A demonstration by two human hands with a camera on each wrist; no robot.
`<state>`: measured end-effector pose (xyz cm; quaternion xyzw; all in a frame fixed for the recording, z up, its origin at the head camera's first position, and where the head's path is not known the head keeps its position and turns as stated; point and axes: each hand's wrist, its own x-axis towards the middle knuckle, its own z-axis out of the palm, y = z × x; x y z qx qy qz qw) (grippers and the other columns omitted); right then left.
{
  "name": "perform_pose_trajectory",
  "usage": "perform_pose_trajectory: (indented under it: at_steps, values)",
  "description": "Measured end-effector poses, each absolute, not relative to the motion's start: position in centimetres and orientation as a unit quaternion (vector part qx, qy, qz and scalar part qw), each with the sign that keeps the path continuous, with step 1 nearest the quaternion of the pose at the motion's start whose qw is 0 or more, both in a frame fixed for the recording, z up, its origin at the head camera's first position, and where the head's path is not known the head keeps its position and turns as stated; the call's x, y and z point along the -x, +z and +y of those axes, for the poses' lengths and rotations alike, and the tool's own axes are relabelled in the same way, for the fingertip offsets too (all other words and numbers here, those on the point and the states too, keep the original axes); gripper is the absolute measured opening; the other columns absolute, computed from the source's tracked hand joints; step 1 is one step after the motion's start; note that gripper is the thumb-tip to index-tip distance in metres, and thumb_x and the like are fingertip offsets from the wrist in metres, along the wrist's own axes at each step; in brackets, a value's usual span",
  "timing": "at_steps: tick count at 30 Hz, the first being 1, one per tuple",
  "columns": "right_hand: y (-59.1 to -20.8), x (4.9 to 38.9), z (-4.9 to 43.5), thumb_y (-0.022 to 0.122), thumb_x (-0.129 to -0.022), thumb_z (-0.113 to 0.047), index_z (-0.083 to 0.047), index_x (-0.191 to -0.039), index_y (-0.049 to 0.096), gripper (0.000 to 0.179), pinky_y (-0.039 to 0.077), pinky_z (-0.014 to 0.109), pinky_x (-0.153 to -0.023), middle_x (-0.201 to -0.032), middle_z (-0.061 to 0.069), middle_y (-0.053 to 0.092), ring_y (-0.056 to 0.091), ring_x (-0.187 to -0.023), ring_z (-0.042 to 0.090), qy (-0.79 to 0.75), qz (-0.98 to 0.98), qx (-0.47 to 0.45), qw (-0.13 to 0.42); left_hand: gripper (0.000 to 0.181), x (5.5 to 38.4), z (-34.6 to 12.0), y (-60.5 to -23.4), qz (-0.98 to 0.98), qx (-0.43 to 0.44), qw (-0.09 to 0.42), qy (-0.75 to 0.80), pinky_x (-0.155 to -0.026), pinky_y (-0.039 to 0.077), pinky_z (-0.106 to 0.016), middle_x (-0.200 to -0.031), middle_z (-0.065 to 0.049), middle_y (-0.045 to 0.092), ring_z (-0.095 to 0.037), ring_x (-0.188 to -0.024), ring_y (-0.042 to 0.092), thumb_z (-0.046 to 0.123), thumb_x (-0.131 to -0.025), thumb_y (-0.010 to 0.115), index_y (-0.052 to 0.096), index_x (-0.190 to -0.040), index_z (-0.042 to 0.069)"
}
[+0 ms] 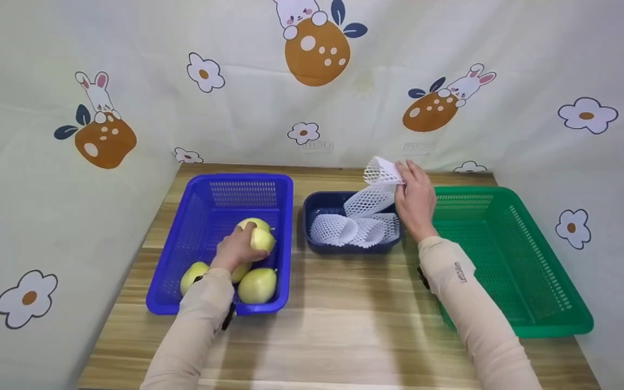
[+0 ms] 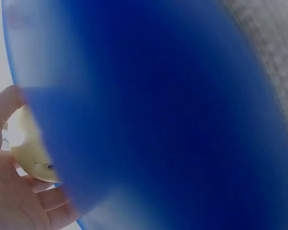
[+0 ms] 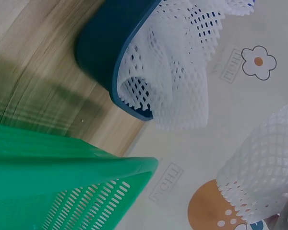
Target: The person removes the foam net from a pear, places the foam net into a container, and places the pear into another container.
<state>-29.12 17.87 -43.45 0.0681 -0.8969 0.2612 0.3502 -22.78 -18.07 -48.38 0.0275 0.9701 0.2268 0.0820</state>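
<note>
My left hand grips a yellow-green pear over the blue basket. Several more pears lie in that basket, near and under the hand. In the left wrist view the basket's blurred wall partly hides the held pear. My right hand pinches a white foam net sleeve above the small dark blue bin. Several other foam net sleeves lie in this bin, one leaning up under the held sleeve. The held sleeve shows at the lower right of the right wrist view.
A large green basket stands to the right, beside the small bin. All three containers sit on a wood-grain table. A pale cloth with rabbit and flower prints hangs behind the table and along both sides.
</note>
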Motion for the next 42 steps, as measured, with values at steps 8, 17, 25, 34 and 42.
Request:
perform_pose_trajectory:
  at_steps: [8,17,25,34,42]
  values:
    - [-44.3,30.0,16.3,0.052,-0.081,-0.005,-0.009,-0.114,0.061,0.034,0.039,0.043,-0.085,-0.12,0.011,0.052,0.045,-0.11,0.027,0.241,-0.903,-0.068,0.349,0.075,23.0,-17.4,-48.8,0.975,-0.044,0.091,0.2,-0.076,0.038,-0.055,-0.11,-0.025,0.045,-0.043,-0.094,0.049,0.036,-0.067,0.07,0.038,-0.128,0.006]
    - [-46.4,30.1,13.8,0.056,-0.079,-0.004,-0.007,-0.114,0.06,0.036,0.037,0.044,-0.088,-0.121,0.015,0.051,0.044,-0.111,0.033,0.243,-0.916,-0.089,0.305,0.074,22.8,-17.0,-49.2,0.977,-0.039,0.084,0.193,-0.076,0.038,-0.055,-0.11,-0.026,0.045,-0.044,-0.093,0.049,0.035,-0.068,0.07,0.039,-0.127,0.004]
    - [-48.4,29.9,12.5,0.056,-0.078,-0.004,-0.006,-0.114,0.059,0.036,0.037,0.045,-0.087,-0.122,0.018,0.049,0.041,-0.114,0.035,0.201,-0.942,-0.099,0.249,0.075,22.8,-16.9,-49.2,0.977,-0.029,0.086,0.191,-0.078,0.036,-0.057,-0.114,-0.026,0.044,-0.044,-0.096,0.049,0.036,-0.069,0.07,0.038,-0.129,0.005]
    - [-50.5,29.1,13.0,0.044,-0.084,-0.018,-0.006,-0.133,0.037,0.051,0.02,0.05,-0.098,-0.133,0.022,0.033,0.023,-0.123,0.039,0.128,-0.969,-0.176,0.113,0.077,22.8,-16.9,-49.6,0.978,-0.028,0.085,0.187,-0.078,0.036,-0.057,-0.115,-0.025,0.044,-0.044,-0.095,0.049,0.039,-0.069,0.07,0.037,-0.13,0.006]
    - [-51.4,28.4,13.5,0.031,-0.088,-0.055,-0.014,-0.142,0.015,0.07,0.002,0.052,-0.1,-0.144,0.015,0.01,0.001,-0.13,0.033,0.125,-0.979,-0.158,-0.02,0.076,22.8,-16.9,-50.0,0.98,-0.025,0.068,0.187,-0.076,0.037,-0.057,-0.115,-0.023,0.041,-0.044,-0.097,0.047,0.039,-0.068,0.071,0.039,-0.129,0.006]
